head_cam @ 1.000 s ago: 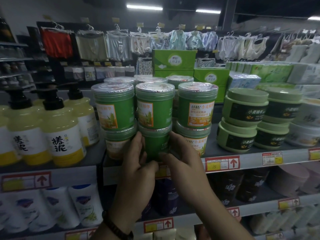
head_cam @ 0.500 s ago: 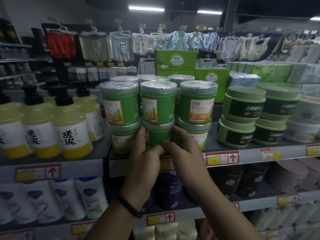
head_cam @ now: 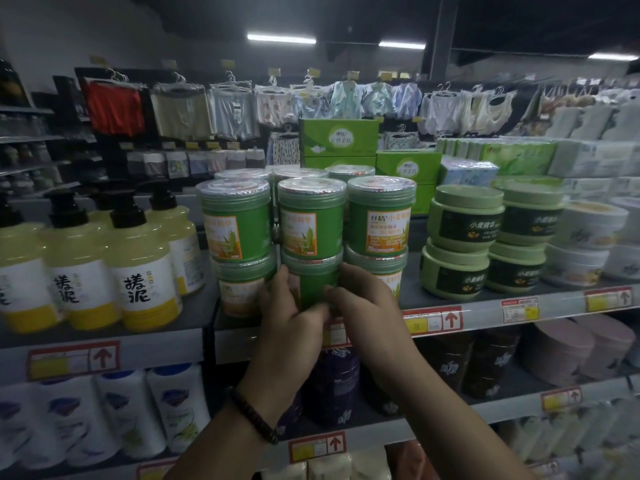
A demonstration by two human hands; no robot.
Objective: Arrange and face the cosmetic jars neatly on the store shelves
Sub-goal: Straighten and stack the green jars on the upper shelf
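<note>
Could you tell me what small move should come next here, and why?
Probably turn the lower middle jar in place until its label faces out: the left hand and right hand both grip it, its front shows plain green, while the jar above shows its orange label.

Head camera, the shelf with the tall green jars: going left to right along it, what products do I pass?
Yellow pump bottles → tall green jars stacked two high, the lower middle jar held by the left hand and right hand → squat pale-green jars with dark labels → white jars.
</note>
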